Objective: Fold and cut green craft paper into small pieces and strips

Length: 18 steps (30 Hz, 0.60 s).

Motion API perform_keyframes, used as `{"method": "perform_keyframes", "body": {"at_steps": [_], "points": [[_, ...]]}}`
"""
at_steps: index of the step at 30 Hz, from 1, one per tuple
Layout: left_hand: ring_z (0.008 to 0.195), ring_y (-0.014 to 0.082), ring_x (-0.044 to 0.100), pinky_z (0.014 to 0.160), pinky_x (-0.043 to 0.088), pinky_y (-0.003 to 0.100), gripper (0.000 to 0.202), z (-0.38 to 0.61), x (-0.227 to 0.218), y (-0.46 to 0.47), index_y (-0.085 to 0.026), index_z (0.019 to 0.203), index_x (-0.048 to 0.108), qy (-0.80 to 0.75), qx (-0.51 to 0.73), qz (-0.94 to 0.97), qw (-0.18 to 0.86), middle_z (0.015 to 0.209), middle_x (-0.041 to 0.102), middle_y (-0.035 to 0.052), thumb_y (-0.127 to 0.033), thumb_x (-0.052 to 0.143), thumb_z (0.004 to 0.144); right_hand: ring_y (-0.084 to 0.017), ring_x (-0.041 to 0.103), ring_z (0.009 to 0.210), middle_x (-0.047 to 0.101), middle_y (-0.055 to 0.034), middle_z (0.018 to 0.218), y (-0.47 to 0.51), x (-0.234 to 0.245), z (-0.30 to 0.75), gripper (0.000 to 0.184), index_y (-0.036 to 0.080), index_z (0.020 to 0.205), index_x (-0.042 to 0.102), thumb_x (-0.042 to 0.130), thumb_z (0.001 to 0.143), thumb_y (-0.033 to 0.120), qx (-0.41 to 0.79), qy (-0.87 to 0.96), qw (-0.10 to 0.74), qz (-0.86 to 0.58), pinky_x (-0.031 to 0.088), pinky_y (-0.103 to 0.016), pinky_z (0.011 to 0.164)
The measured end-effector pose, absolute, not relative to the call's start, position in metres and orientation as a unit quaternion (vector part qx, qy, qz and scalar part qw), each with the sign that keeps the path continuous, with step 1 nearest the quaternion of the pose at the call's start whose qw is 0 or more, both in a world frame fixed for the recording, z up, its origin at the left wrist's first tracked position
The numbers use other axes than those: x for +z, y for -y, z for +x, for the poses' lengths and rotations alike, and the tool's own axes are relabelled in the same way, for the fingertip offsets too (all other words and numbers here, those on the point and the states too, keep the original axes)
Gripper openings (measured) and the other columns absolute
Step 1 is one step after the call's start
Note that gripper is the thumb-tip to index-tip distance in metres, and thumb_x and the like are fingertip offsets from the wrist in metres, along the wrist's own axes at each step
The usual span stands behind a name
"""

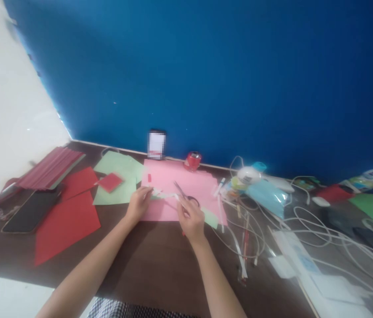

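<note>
Both of my hands are over a pink paper sheet (169, 170) on the dark table. My left hand (139, 204) is closed in a pinch beside small pale paper scraps (160, 194); blur hides what its fingertips hold. My right hand (191, 219) is also closed, with a small whitish bit at its fingertips that is too blurred to name. Scissors (181, 190) show just beyond the right fingers, blades pointing up and left; whether the hand touches them I cannot tell. A light green paper piece (210, 218) lies beside the right hand.
Red sheets (70, 225), green sheets (113, 162) and a dark phone (31, 211) lie left. Against the blue wall stand a lit phone (156, 145) and a red round object (193, 161). White cables (335, 238) and a blue packet (268, 196) crowd the right.
</note>
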<state>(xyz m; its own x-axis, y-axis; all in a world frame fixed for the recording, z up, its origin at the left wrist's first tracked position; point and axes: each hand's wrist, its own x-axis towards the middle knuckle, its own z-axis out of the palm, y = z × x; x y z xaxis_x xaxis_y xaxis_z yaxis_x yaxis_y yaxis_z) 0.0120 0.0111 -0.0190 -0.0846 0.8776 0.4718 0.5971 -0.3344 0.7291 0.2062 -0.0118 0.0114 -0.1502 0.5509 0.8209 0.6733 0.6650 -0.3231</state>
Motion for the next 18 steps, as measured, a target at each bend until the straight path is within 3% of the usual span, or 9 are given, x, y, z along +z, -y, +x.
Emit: {"method": "perform_keyframes", "body": {"at_steps": [18], "points": [[0.078,0.0191,0.059,0.074,0.045,0.031,0.024,0.0108,-0.0232,-0.0145,-0.019,0.089,0.065,-0.558,0.464,0.672,0.147,0.085,0.065,0.0078,-0.023,0.043,0.081,-0.017,0.063,0.077,0.065,-0.0073,0.075,0.0091,0.0057,0.209,0.024,0.018,0.101,0.062,0.052,0.079,0.016,-0.067,0.747,0.509,-0.423,0.052,-0.025,0.065]]}}
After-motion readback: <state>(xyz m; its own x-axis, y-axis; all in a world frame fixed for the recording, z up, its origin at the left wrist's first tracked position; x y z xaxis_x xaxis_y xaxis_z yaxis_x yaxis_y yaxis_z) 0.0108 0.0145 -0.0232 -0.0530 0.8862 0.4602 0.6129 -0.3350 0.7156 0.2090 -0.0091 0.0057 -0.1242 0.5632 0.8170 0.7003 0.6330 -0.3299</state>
